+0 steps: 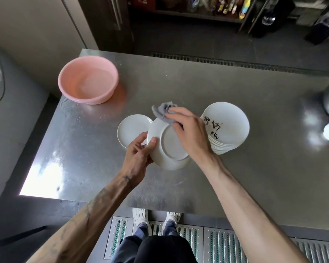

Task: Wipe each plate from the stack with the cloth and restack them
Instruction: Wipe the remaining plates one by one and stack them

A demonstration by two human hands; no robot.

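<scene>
Left hand (pixel 139 154) grips tilted plate (pixel 169 147), underside up; right hand (pixel 188 130) holds cloth (pixel 163 112) against its rim.

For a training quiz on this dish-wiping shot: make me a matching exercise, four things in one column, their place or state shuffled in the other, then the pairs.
Things
1. pink basin
2. grey cloth
3. held plate
4. plate stack

Place or state
A. underside up, gripped by the left hand
B. right side of the table, black writing on top
C. table's far left corner
D. held by the right hand against a plate's rim

Pairs: 1-C, 2-D, 3-A, 4-B
</scene>
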